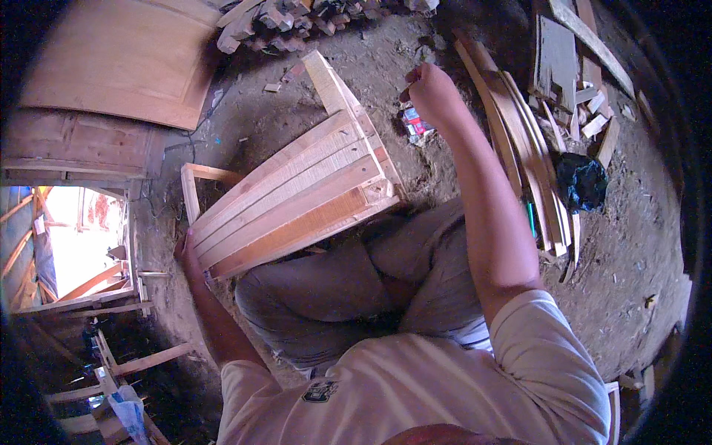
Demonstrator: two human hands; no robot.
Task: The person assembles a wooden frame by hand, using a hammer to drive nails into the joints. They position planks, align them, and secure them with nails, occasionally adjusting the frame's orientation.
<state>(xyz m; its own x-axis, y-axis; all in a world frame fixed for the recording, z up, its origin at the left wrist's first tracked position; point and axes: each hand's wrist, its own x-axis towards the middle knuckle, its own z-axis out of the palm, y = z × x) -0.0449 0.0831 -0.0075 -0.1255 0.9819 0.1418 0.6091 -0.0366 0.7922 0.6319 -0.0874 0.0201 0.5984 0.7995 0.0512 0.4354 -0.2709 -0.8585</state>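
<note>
A slatted wooden bench-like piece [289,189] lies tilted across my lap, its pale slats side by side and leg pieces sticking out on its far side. My left hand [187,252] grips its left end, with the fingers partly hidden behind the edge. Beyond its right end my right hand [434,93] is raised over the dirt floor, apart from the wood. The fingers of that hand are curled closed, and whatever they may hold is too small to make out. Just below it on the ground sits a small red and white packet [415,124].
Long curved boards [519,148] lie to the right, beside a black plastic bag [582,182] and scrap wood [593,111]. Stacked wood pieces [297,22] are at the back. A large wooden panel [119,59] stands at the far left, above a bright opening [85,237].
</note>
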